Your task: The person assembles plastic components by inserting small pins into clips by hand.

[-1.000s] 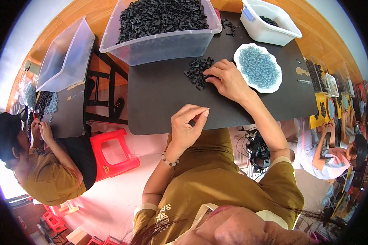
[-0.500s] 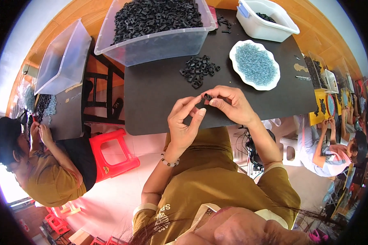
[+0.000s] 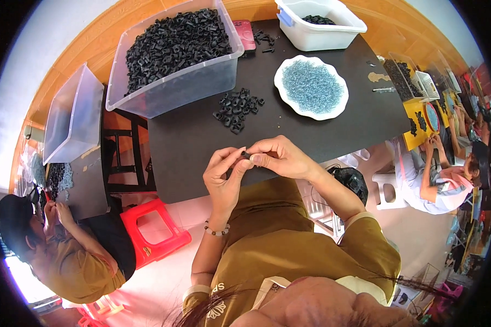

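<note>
A small black plastic part is pinched between my two hands just over the near edge of the dark table. My right hand grips it between thumb and forefinger. From the other side, the thumb and fingertips of my left hand close on it as well; a beaded bracelet is on that wrist. Beyond my hands lies a loose pile of similar black parts. To its right, a white scalloped plate holds a heap of tiny bluish, clear pieces.
A large clear bin full of black parts stands at the back left. At the back are a white tub and a red flat object. Co-workers sit left and right; a red stool stands at left.
My left thumb has come in against the small black part, where it was apart before. The view has turned, so the table and bins appear shifted left.
</note>
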A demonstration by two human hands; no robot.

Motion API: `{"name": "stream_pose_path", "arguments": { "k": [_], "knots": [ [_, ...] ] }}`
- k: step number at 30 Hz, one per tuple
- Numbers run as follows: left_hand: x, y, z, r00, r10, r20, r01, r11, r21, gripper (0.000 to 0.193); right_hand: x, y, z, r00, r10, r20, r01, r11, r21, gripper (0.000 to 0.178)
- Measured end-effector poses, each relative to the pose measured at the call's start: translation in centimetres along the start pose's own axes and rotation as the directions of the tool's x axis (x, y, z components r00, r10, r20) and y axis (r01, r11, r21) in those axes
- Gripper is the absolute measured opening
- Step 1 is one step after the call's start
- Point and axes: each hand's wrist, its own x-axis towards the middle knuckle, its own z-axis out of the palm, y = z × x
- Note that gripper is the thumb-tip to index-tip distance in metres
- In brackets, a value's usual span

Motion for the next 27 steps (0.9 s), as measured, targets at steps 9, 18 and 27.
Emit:
{"name": "stream_pose_path", "arguments": {
  "k": [9,18,27],
  "knots": [
    [0.0,0.1,0.2,0.996,0.02,-0.088,-0.032,0.992,-0.126,0.017,0.2,-0.4,0.0,1.0,0.007,0.004,-0.007,1.0,0.028,0.023],
    [-0.1,1.3,-0.2,0.965,-0.255,-0.066,0.218,0.913,-0.345,0.013,-0.8,-4.5,-10.0,0.777,-0.46,-0.429,-0.118,0.564,-0.817,0.017],
    [-0.5,1.4,0.2,0.974,-0.221,-0.043,0.206,0.953,-0.221,0.017,-0.6,-5.0,-14.0,0.81,-0.47,-0.352,-0.193,0.354,-0.915,0.015]
  ]
}}
